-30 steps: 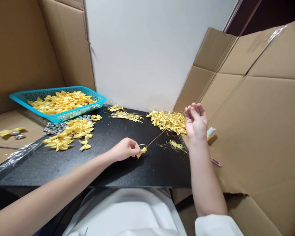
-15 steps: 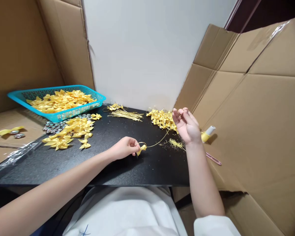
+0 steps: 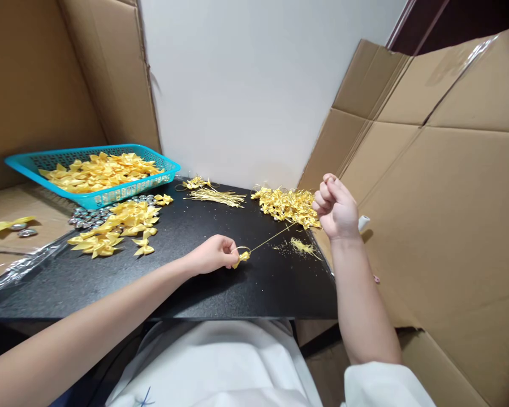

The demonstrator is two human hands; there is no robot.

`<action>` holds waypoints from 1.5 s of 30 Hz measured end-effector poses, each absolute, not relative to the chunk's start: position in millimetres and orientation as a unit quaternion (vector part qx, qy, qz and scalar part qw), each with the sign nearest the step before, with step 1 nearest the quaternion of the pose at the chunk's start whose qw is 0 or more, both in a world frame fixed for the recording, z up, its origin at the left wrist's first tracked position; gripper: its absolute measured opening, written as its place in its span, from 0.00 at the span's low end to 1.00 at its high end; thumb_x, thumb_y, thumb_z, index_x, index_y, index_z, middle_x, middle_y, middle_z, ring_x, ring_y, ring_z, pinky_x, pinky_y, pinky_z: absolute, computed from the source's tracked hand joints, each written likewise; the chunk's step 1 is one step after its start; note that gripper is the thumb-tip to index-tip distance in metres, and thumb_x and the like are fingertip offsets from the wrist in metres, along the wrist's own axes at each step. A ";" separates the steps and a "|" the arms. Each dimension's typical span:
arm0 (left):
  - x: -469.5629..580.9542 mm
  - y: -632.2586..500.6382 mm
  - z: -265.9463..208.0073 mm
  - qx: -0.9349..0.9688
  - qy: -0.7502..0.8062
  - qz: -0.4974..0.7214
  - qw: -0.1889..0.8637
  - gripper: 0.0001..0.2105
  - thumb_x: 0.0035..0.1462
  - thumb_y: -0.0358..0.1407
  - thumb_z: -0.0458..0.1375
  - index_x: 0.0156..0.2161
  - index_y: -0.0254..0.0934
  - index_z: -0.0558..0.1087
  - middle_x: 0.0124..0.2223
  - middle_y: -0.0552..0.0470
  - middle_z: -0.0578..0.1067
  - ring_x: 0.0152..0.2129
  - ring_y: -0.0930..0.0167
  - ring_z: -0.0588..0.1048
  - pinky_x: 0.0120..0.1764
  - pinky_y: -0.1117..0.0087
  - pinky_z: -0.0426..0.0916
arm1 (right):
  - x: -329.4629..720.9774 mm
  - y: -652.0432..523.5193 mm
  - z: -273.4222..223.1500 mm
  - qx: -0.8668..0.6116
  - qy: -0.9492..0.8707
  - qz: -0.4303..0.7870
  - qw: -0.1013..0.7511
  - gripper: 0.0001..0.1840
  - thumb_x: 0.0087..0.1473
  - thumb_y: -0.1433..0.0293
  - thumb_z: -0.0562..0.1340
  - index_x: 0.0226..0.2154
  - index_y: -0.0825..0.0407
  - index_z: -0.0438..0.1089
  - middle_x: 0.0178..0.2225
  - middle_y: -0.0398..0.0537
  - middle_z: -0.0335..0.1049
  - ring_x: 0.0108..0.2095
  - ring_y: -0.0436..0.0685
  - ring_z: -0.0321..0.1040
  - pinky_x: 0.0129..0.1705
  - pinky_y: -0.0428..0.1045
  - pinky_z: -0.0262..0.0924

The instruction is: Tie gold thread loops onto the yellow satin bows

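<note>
The left hand [image 3: 214, 254] partly hides the yellow bow [image 3: 245, 256] pinched at its fingertips. The right hand [image 3: 335, 207], fingers closed, holds the gold cord [image 3: 271, 237] taut, its far stretch lost against the heap [image 3: 285, 204].

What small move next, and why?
Perhaps a gentle pull of the right hand to tighten the loop: it stands open by the yellow bow pinched in the left hand, and the gold cord runs straight toward the closed right hand, its far end lost against the bow pile.
</note>
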State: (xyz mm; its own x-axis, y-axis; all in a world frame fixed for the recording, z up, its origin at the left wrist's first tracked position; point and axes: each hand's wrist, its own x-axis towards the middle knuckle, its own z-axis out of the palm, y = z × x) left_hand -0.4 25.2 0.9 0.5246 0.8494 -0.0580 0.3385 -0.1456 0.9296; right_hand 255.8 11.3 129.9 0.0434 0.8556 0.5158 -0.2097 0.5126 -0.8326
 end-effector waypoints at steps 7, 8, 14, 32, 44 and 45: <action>-2.1 24.9 3.6 0.706 0.397 0.249 0.531 0.03 0.40 0.33 0.56 0.21 0.36 0.68 0.21 0.55 0.74 0.19 0.74 0.70 0.27 0.74 0.65 | 252.0 12.1 139.3 -0.292 -0.590 0.371 0.655 0.15 0.52 0.58 0.64 0.30 0.47 0.58 0.17 0.32 0.38 0.14 0.45 0.35 0.16 0.46 0.32; -2.2 24.9 3.7 0.707 0.397 0.247 0.530 0.03 0.40 0.33 0.57 0.21 0.36 0.68 0.21 0.55 0.74 0.20 0.74 0.70 0.28 0.74 0.65 | 251.5 13.0 139.6 -0.292 -0.594 0.369 0.653 0.15 0.52 0.57 0.63 0.30 0.47 0.58 0.17 0.32 0.38 0.14 0.45 0.35 0.16 0.46 0.31; -1.8 24.6 5.2 0.708 0.404 0.235 0.529 0.03 0.39 0.33 0.56 0.21 0.36 0.68 0.22 0.55 0.74 0.20 0.74 0.70 0.28 0.74 0.66 | 252.6 16.7 139.1 -0.303 -0.594 0.356 0.655 0.15 0.53 0.57 0.63 0.30 0.47 0.58 0.17 0.31 0.38 0.14 0.45 0.35 0.16 0.45 0.32; -1.9 19.1 19.1 0.698 0.357 0.220 0.581 0.12 0.45 0.40 0.61 0.34 0.34 0.75 0.29 0.52 0.77 0.25 0.72 0.72 0.28 0.73 0.64 | 243.3 13.8 119.8 -0.296 -0.585 0.396 0.643 0.15 0.50 0.56 0.64 0.30 0.45 0.59 0.18 0.34 0.38 0.17 0.47 0.35 0.19 0.47 0.35; 2.7 30.8 0.3 0.722 0.447 0.214 0.484 0.08 0.41 0.38 0.61 0.23 0.34 0.74 0.23 0.51 0.77 0.20 0.71 0.72 0.25 0.74 0.63 | 224.4 1.4 146.0 -0.288 -0.603 0.367 0.647 0.13 0.53 0.57 0.61 0.30 0.46 0.59 0.18 0.33 0.36 0.16 0.46 0.36 0.18 0.46 0.35; 3.6 32.5 0.6 0.721 0.455 0.214 0.477 0.07 0.40 0.37 0.60 0.23 0.34 0.74 0.23 0.51 0.77 0.20 0.71 0.72 0.25 0.74 0.63 | 223.6 3.0 148.7 -0.292 -0.607 0.363 0.644 0.13 0.53 0.57 0.61 0.30 0.46 0.59 0.17 0.33 0.37 0.16 0.46 0.36 0.18 0.46 0.35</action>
